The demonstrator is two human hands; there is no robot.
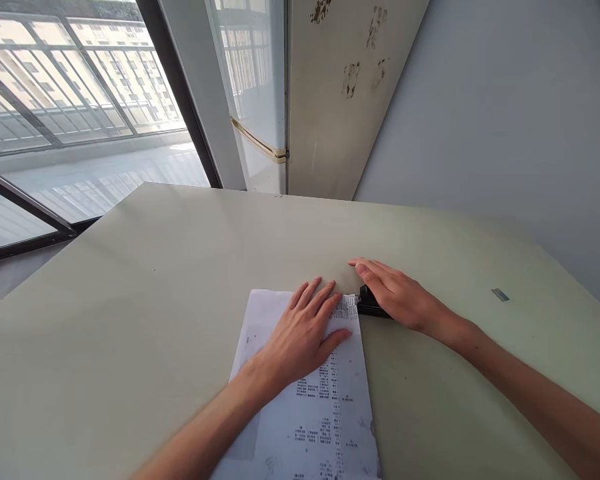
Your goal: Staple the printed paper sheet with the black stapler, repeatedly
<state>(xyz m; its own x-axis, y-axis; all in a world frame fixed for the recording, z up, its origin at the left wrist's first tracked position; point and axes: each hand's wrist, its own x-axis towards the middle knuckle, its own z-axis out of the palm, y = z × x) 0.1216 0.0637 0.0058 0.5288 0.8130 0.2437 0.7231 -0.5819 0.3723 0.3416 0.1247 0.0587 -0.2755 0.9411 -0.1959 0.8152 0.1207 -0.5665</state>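
Note:
Printed paper sheets (325, 413) lie on the pale table, their far right corner meeting a black stapler (373, 308). My left hand (305, 331) rests flat across the upper part of the paper, fingers spread, fingertips near the top edge. Over the stapler lies my right hand (400, 293), palm down with the fingers stretched out, covering most of its top. The stapler's front end shows at the paper's right edge; the rest of it is hidden under the hand.
The table (130, 320) has angled far corners. A small grey strip (500, 295) lies on it at the right. Beyond the far edge stand a fridge (330, 100) with a gold handle and a grey wall (505, 113). A glass door with a railed balcony is at the left.

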